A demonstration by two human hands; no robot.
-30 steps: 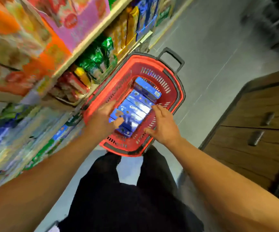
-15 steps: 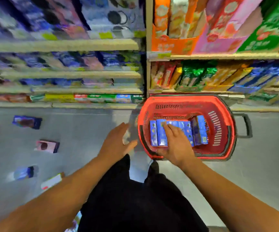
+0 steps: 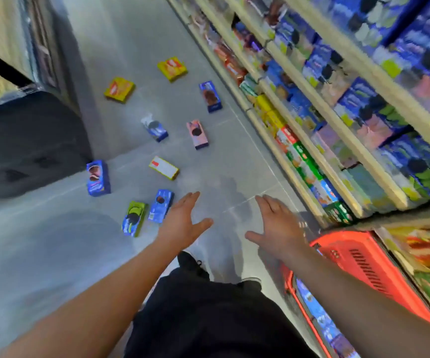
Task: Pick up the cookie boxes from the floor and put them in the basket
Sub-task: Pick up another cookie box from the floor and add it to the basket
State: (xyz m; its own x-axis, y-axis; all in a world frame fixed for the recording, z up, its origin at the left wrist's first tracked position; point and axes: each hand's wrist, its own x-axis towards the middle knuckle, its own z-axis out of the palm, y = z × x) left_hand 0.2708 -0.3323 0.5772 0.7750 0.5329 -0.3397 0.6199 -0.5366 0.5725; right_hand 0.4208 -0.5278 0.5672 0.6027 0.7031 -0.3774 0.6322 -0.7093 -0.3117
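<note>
Head view gives me the floor [image 3: 136, 34] with nine cookie boxes left scattered, nearest a blue box [image 3: 161, 205]. At right the red basket [image 3: 363, 264] already holds some boxes. Both my left hand [image 3: 182, 223] and right hand [image 3: 277, 228] reach out spread, grasping nothing.

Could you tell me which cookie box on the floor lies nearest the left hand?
The plain blue box just beside the left hand; the green-edged box lies farther out.
</note>
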